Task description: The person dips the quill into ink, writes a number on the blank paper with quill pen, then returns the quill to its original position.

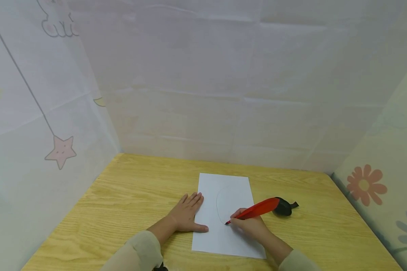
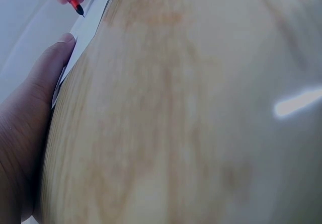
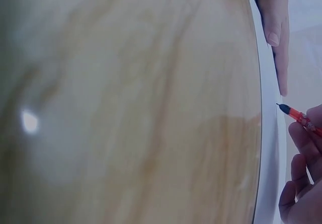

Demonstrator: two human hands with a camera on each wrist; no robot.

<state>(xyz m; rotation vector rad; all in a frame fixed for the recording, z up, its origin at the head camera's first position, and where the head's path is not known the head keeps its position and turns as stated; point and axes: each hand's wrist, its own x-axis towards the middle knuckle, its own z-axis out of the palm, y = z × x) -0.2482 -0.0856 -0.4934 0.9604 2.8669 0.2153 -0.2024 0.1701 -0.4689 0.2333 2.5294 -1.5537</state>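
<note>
A white sheet of paper (image 1: 210, 241) lies on the wooden table, with a thin curved line drawn on its upper middle. My left hand (image 1: 187, 216) rests flat on the sheet's left edge, fingers straight and thumb out to the side. My right hand (image 1: 251, 225) pinches a red feather pen (image 1: 257, 209) whose dark tip meets the paper at the lower end of the curve. In the right wrist view the black tip and red barrel of the pen (image 3: 297, 116) show between thumb and fingers. The left wrist view shows my left thumb (image 2: 53, 63) along the paper's edge.
A black rounded object with a short tab (image 1: 283, 207) sits on the table right of the paper, behind the feather's end. Pale printed cloth (image 1: 190, 124) stands around the back and sides of the wooden table (image 1: 139, 188).
</note>
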